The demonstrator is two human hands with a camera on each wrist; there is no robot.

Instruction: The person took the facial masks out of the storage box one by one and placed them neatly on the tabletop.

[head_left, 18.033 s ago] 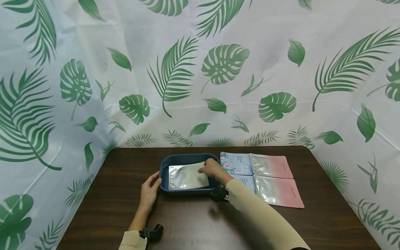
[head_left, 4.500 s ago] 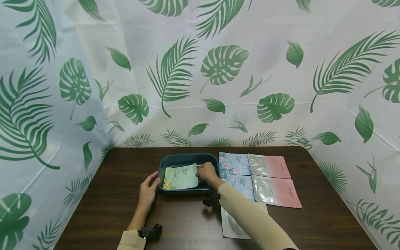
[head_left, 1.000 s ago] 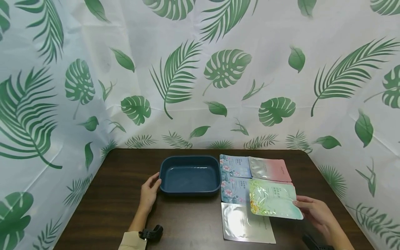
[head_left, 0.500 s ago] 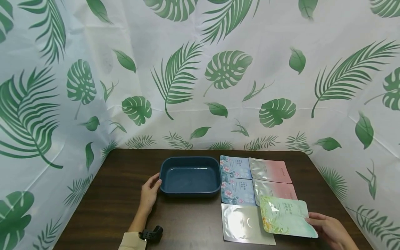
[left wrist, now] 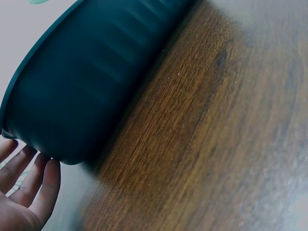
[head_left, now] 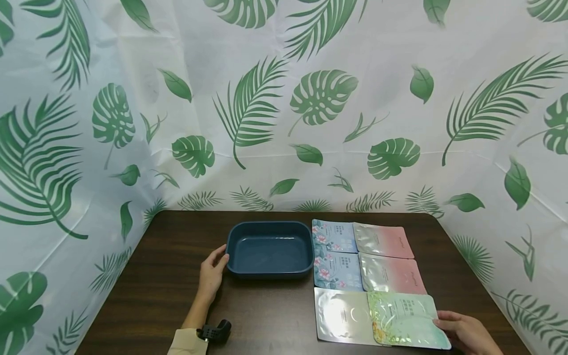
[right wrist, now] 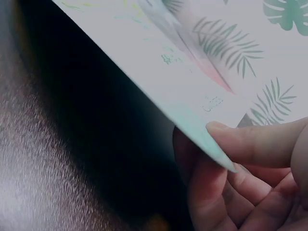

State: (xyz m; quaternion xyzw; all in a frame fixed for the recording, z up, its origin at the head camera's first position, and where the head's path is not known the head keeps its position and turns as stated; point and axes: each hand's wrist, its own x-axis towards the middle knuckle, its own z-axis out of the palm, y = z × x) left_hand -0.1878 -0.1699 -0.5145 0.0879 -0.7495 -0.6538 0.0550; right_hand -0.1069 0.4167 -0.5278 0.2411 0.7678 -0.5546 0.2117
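Note:
My right hand (head_left: 468,333) pinches the right edge of a green sheet mask packet (head_left: 406,318) with yellow flowers. In the right wrist view the packet's corner (right wrist: 211,139) lies between thumb and fingers, tilted up over the table. In the head view its left side overlaps a silver packet (head_left: 339,315). A dark blue rectangular bin (head_left: 270,272), with nothing in it, stands left of the packets. My left hand (head_left: 210,273) touches the bin's left end. In the left wrist view, its loosely bent fingers (left wrist: 45,185) rest against the bin's outer wall (left wrist: 72,96).
Two blue floral packets (head_left: 335,236) lie one before the other, right beside the bin. Two pink and silver packets (head_left: 392,275) lie to their right. Behind the brown wooden table (head_left: 177,236) hangs a white leaf-print sheet (head_left: 266,123).
The green packet came out of the bin, went right over the pink packets, then came down toward me beside the silver one. The silver packet left the bin earlier. My left hand stayed put.

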